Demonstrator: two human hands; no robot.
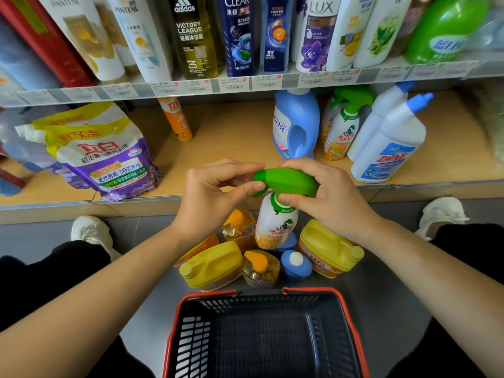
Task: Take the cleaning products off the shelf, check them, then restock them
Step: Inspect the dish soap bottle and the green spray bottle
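I hold a white spray bottle (275, 222) with a green trigger head (289, 181) upright in front of the lower shelf (231, 137). My left hand (215, 192) pinches the nozzle end of the green head. My right hand (321, 192) grips the back of the head and the bottle's neck. Below it on the floor stand two yellow jugs (212, 266) (330, 249), two orange-capped bottles (259, 268) (240, 227) and a blue bottle (296, 264). On the shelf stand a blue detergent jug (296, 124), another spray bottle (343, 126) and two white bottles with blue caps (390, 143).
A red and black shopping basket (261, 334), with nothing in it, sits on the grey floor close to me. Purple detergent bags (103, 156) and an orange bottle (177, 118) are on the lower shelf's left. Shampoo bottles (237, 34) fill the upper shelf. My shoes (90, 230) (441, 214) flank the products.
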